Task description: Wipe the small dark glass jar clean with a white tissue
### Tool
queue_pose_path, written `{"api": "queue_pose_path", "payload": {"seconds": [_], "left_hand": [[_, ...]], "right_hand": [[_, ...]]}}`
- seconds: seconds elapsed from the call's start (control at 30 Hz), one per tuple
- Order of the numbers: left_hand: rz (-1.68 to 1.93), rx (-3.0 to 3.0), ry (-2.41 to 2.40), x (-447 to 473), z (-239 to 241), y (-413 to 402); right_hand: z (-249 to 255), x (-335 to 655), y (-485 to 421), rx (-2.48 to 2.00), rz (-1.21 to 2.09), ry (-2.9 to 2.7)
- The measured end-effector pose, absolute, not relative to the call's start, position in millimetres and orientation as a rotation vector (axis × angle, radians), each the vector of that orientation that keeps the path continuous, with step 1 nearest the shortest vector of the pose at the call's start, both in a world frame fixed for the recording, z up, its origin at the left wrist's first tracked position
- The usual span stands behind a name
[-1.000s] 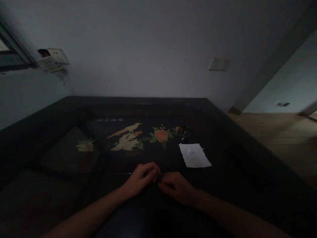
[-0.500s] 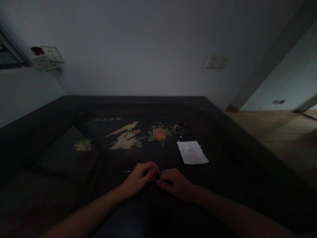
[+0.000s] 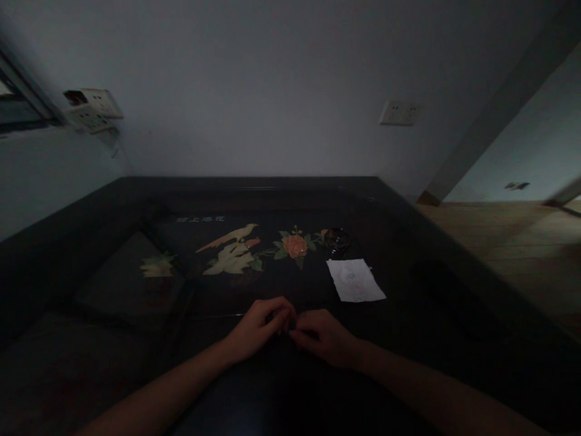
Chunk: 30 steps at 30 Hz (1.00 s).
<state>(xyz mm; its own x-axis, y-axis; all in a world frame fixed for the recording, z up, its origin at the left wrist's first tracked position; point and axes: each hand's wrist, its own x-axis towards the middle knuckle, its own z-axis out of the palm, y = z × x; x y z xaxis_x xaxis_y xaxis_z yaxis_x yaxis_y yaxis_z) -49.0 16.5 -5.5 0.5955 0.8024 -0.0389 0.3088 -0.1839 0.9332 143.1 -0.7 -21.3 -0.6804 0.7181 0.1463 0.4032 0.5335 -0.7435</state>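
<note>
In dim light, my left hand (image 3: 258, 330) and my right hand (image 3: 323, 339) rest on a black table (image 3: 436, 284), their fingertips meeting in the middle near the front. Both have curled, pinched fingers; whatever sits between them is too dark and small to make out. A white sheet of paper (image 3: 355, 280) lies flat on the table a little beyond and to the right of my right hand.
The tabletop carries an inlaid bird (image 3: 231, 248) and orange flower (image 3: 295, 245). A small dark glass dish (image 3: 338, 240) stands behind the paper. Wall sockets (image 3: 399, 113) sit on the back wall, more sockets (image 3: 93, 109) on the left. Wooden floor (image 3: 521, 242) lies to the right.
Both hands stay pinched together at the same spot, with only slight finger shifts. The view has wobbled a little; the paper and dish have not moved.
</note>
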Motion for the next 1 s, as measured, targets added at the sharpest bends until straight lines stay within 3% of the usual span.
{"api": "queue_pose_path", "payload": {"seconds": [1.0], "left_hand": [[0.574, 1.783, 0.909, -48.6, -7.1, 16.1]], "right_hand": [[-21.7, 143.6, 1.1, -0.951, 1.083, -2.270]]}}
